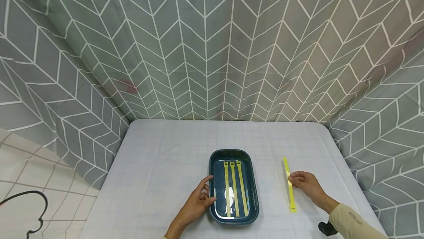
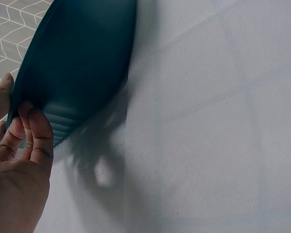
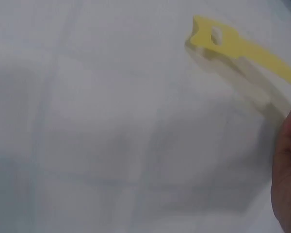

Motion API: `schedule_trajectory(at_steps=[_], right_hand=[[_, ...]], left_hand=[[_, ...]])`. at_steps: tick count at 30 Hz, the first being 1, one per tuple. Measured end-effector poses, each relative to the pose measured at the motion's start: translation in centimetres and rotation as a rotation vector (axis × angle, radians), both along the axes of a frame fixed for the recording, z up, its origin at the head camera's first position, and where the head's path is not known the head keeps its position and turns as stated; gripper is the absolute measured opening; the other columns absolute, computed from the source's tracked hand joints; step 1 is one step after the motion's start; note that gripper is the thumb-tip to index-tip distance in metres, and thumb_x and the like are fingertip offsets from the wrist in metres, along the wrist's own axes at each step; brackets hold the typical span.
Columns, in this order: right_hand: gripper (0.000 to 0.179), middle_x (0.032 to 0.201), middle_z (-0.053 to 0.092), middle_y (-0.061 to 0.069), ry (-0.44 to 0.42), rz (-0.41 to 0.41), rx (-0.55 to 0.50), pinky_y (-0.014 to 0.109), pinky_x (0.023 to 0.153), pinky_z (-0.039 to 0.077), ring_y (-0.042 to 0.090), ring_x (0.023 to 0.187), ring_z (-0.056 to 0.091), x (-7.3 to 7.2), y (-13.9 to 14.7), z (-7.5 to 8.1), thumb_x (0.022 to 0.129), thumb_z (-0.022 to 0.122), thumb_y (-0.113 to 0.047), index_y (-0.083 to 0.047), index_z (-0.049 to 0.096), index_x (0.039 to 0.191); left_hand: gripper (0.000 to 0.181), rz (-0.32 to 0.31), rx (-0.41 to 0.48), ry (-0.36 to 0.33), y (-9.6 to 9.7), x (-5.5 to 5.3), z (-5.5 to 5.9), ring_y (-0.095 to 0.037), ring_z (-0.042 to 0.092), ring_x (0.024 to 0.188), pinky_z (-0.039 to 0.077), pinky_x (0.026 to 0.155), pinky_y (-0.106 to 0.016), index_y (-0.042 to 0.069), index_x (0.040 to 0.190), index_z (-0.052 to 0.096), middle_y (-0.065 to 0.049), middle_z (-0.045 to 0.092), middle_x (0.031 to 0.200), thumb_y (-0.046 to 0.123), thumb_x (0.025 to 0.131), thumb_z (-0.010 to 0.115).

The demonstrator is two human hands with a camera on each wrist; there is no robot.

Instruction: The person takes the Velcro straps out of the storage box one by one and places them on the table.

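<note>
A dark teal rectangular tray stands on the table, with three yellow cable straps lying lengthwise in it, their slotted heads at the far end. At the tray's left side my left hand holds the rim, thumb over the edge. In the left wrist view the fingers curl against the outer wall of the tray. To the right of the tray, my right hand pinches another yellow cable strap near its middle. The right wrist view shows that strap's slotted head hanging close over the cloth.
A white cloth with faint grid lines covers the table. Grey curtains with white chevron lines enclose the back and both sides. A small black object lies beside the right sleeve. Tiled floor shows at lower left.
</note>
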State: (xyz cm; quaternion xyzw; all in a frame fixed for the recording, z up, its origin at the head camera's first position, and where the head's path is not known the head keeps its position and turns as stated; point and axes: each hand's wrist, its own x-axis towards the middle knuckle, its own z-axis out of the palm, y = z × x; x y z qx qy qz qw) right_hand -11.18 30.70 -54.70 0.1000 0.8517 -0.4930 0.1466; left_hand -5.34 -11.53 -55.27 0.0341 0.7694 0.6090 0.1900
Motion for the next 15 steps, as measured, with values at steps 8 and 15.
schedule_trajectory(at_steps=[8,15], right_hand=[[0.033,0.088,0.072,0.007,-0.025,-0.015,0.036,0.024,0.068,0.055,0.007,0.074,0.064,-0.29,0.57,-0.34,0.095,0.067,-0.008,0.018,0.059,0.113],[0.028,0.088,0.072,0.009,-0.035,-0.009,0.078,0.026,0.067,0.056,0.012,0.075,0.064,-0.31,0.48,-0.72,0.094,0.067,-0.006,0.016,0.061,0.109]], left_hand=[[0.07,0.003,-0.002,-0.003,-0.03,0.03,-0.05,-0.007,0.048,0.066,0.041,0.061,-0.02,0.019,0.153,0.036,-0.011,0.047,0.11,0.01,0.093,0.07],[0.07,0.002,-0.007,-0.013,0.05,0.01,0.02,-0.007,0.048,0.066,0.041,0.06,-0.02,0.019,0.154,0.036,-0.012,0.047,0.11,0.01,0.094,0.07]])
